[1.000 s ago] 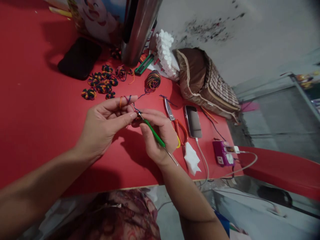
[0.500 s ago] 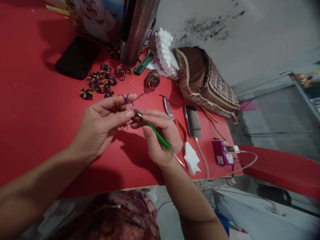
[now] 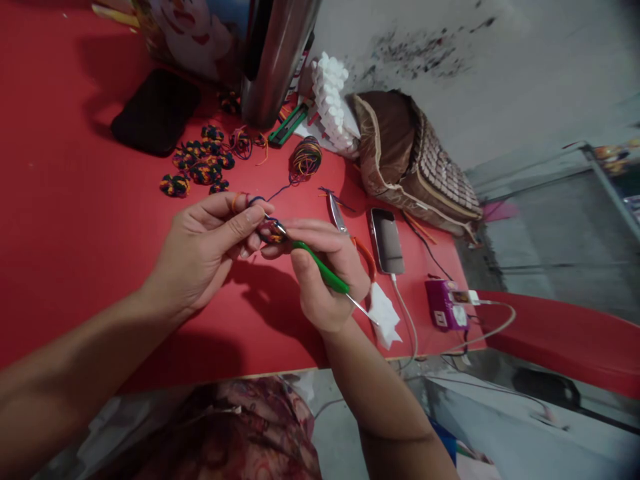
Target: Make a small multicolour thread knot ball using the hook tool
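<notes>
My right hand [image 3: 330, 273] is closed round a crochet hook [image 3: 325, 270] with a green handle, its metal tip at a small multicoloured crochet piece [image 3: 273, 230]. My left hand [image 3: 205, 247] pinches at that piece, thumb against fingers, with yarn looped round its index finger. From there a dark strand runs up to a ball of variegated yarn [image 3: 306, 157] on the red table [image 3: 90, 267]. Several finished-looking crochet pieces [image 3: 203, 160] in orange, black and purple lie in a cluster beyond my left hand. The exact stitches are too small to make out.
Scissors [image 3: 339, 217] with orange handles and a charging phone [image 3: 386, 240] lie right of my hands. Behind stand a metal flask [image 3: 277, 63], a green box cutter [image 3: 289, 125] and a brown bag [image 3: 415, 153]. A black pouch [image 3: 156, 112] and a purple power socket [image 3: 447, 305] sit farther out.
My right hand and the hook have shifted slightly right and down, away from my left fingertips. My left index finger has bent down toward the thumb, and more of the crochet piece shows.
</notes>
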`<state>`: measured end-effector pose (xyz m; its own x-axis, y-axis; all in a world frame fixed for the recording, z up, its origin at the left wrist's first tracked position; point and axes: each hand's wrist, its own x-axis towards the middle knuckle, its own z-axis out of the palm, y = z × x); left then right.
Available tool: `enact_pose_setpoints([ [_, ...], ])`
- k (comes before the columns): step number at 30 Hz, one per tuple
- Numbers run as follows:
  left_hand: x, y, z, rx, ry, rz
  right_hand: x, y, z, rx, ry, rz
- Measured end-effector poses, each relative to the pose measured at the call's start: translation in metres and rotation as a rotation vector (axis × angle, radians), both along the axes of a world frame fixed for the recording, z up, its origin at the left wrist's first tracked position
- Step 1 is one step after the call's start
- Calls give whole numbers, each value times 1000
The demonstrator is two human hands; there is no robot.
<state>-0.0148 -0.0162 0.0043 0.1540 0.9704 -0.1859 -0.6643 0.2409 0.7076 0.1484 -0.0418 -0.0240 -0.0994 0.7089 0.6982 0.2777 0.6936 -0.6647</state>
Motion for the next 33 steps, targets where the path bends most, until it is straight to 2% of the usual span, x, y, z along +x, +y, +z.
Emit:
enact_pose_setpoints([
  [5, -2, 0, -2, 2, 25, -4, 1, 3, 0, -6, -27, 7],
  [8, -4, -1, -2, 14, 69, -19, 6, 4, 1, 34, -146, -26],
  [12, -5, -1, 0, 6, 90, -20, 10, 1, 4, -42, -283, -106],
  [20, -1, -1, -1, -14, 10, -7, 9, 4, 9, 142, -216, -55],
  [26, 1, -2, 1, 9, -4, -4, 8, 5, 1, 147, -84, -113],
  [29, 0, -2, 1, 12, 12, -12, 8, 4, -1, 92, -54, -93],
  [33, 0, -3, -1, 48, -10, -30, 8, 5, -1, 99, -52, -79],
])
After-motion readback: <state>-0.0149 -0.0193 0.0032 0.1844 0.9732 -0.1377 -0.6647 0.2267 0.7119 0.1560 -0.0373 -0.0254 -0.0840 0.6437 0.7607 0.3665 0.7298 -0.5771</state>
